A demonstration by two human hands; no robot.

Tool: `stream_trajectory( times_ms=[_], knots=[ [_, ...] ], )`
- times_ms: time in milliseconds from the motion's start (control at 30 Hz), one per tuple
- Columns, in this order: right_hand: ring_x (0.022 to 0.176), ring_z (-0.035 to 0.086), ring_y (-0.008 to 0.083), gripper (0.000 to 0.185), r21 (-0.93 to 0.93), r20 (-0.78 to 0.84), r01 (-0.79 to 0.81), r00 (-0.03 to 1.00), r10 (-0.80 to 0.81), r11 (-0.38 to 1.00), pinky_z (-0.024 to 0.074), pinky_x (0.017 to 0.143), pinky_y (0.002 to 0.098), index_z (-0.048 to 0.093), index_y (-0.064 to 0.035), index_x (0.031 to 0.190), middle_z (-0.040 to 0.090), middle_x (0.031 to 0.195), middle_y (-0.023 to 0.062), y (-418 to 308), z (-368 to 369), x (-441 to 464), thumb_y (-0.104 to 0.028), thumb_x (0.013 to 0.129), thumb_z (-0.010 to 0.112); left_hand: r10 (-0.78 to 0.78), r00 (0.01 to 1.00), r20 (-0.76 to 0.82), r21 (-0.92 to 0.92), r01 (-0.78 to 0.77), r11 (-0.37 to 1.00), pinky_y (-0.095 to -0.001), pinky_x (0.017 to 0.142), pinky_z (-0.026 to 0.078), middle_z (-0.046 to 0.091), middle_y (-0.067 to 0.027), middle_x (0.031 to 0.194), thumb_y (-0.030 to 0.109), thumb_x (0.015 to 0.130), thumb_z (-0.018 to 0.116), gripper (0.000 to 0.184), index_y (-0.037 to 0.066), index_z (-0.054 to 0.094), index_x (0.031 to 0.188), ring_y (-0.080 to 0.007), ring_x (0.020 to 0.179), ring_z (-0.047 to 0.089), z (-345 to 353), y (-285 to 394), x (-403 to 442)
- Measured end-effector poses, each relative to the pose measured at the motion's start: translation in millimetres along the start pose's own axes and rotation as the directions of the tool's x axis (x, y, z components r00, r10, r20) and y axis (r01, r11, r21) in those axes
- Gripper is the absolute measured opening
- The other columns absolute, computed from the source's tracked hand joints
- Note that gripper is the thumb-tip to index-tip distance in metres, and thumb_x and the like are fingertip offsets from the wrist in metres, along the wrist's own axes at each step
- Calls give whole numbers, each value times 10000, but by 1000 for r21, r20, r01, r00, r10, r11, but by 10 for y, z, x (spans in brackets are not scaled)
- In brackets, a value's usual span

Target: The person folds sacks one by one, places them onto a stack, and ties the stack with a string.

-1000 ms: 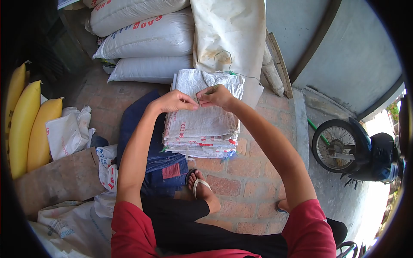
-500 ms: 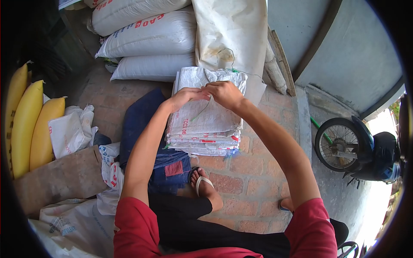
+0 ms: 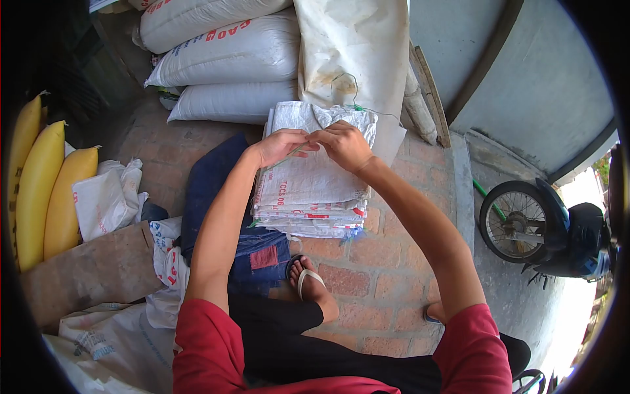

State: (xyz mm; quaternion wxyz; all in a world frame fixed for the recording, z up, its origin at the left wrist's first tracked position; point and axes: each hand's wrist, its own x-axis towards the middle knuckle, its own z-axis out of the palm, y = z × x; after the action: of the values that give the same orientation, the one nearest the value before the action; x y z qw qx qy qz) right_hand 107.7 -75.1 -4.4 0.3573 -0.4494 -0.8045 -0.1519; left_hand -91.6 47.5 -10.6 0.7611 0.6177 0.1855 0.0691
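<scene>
A stack of folded white woven sacks (image 3: 315, 187) with red print lies on the brick floor in front of me. Over its upper part, my left hand (image 3: 283, 147) and my right hand (image 3: 342, 146) meet, fingertips pinched together. A thin green string (image 3: 287, 157) runs from the pinch down and left under my left hand. Both hands are closed on the string; the exact spot where they grip is partly hidden by the fingers. Another loop of thin string (image 3: 355, 85) rises beyond the stack's far edge.
Full white sacks (image 3: 230, 59) are piled at the back beside a cream sheet (image 3: 354, 46). Yellow sacks (image 3: 41, 194) and a board (image 3: 95, 276) stand left. Dark blue cloth (image 3: 213, 190) lies beside the stack. A motorbike wheel (image 3: 515, 220) is at right.
The string's loose end, which hung down over the sacks, now lies further left beneath my left hand. My hands have shifted only slightly and stay together.
</scene>
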Motion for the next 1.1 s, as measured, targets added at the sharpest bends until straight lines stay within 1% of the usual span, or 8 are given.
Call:
stream_trajectory(
  times_ms=[167, 333, 433, 633, 867, 967, 1033, 1100],
  knots=[
    [745, 703, 259, 158, 13, -71, -116, 991, 116, 993, 549, 749, 378, 709, -153, 1020, 734, 815, 61, -76, -28, 21, -173, 868, 669, 31, 989, -143, 57, -23, 998, -362, 971, 479, 672, -71, 1169, 238, 1011, 579, 243, 46, 620, 1153, -196, 1154, 629, 8, 68, -36],
    [699, 707, 294, 142, -39, 112, -438, 892, 439, 898, 557, 675, 417, 709, -150, 966, 736, 788, 84, -169, -61, -9, -280, 938, 659, 133, 955, -265, 318, -43, 947, -340, 894, 501, 714, -67, 1027, 237, 991, 618, 203, 52, 682, 1043, -174, 1002, 663, -8, 96, -35],
    [696, 706, 296, 152, -79, 175, -481, 855, 488, 873, 548, 661, 425, 705, -155, 944, 729, 768, 92, -149, -90, -47, -294, 946, 641, 414, 862, -292, 828, 12, 560, -316, 800, 517, 719, -71, 874, 175, 944, 679, 142, 39, 711, 920, -160, 870, 668, -24, 68, -78],
    [770, 710, 264, 109, -186, 331, -442, 813, 480, 877, 540, 749, 402, 718, -160, 900, 743, 833, 47, -89, -134, -217, -250, 908, 657, 398, 830, -391, 849, 158, 505, -340, 708, 521, 708, -112, 834, 37, 860, 679, 38, 12, 703, 873, -204, 756, 672, -145, 5, -298],
    [857, 694, 242, 91, -274, 418, -287, 824, 382, 918, 487, 884, 362, 738, -170, 878, 740, 869, 56, -9, -229, -361, -220, 871, 662, 440, 830, -343, 884, 127, 450, -342, 679, 500, 657, -112, 805, 8, 836, 686, 32, 4, 684, 868, -214, 708, 622, -305, -165, -482],
    [819, 689, 254, 117, -226, 239, -264, 918, 316, 938, 506, 850, 371, 749, -156, 912, 726, 833, 102, -16, -154, -367, -234, 876, 670, 314, 901, -300, 884, 139, 446, -356, 697, 505, 670, -130, 828, 18, 835, 678, 88, 12, 716, 915, -244, 732, 639, -243, -110, -526],
    [875, 691, 262, 142, -85, 407, -590, 715, 569, 803, 520, 846, 379, 755, -150, 921, 730, 916, 117, -3, -109, -302, -258, 889, 669, 208, 940, -270, 890, 161, 427, -368, 716, 512, 690, -149, 857, 28, 835, 675, 141, 18, 738, 960, -262, 771, 664, -151, -107, -548],
    [949, 687, 272, 180, 20, 537, -794, 521, 663, 608, 532, 846, 396, 752, -142, 949, 726, 1023, 121, 16, -108, -170, -291, 913, 658, 292, 944, -153, 948, 57, 313, -381, 735, 522, 707, -174, 883, 37, 830, 677, 186, 24, 748, 1002, -270, 807, 687, -146, -166, -530]
  ],
)
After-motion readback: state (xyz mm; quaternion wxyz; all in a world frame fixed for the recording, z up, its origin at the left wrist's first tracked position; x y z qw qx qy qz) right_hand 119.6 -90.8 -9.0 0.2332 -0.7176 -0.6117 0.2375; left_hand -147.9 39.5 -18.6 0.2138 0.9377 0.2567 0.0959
